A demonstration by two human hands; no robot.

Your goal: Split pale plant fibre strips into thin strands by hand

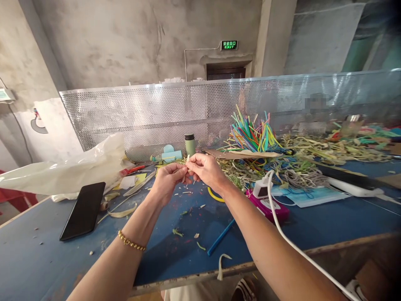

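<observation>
Over the blue tabletop (175,261), a small pale strip (188,158) is pinched where the left grip (169,177) and the right grip (207,169) are brought together, both closed on it, its lower part mostly hidden by fingers. A black phone (83,211) is laid to the left, and a green bottle (190,146) is seen standing upright just beyond.
</observation>
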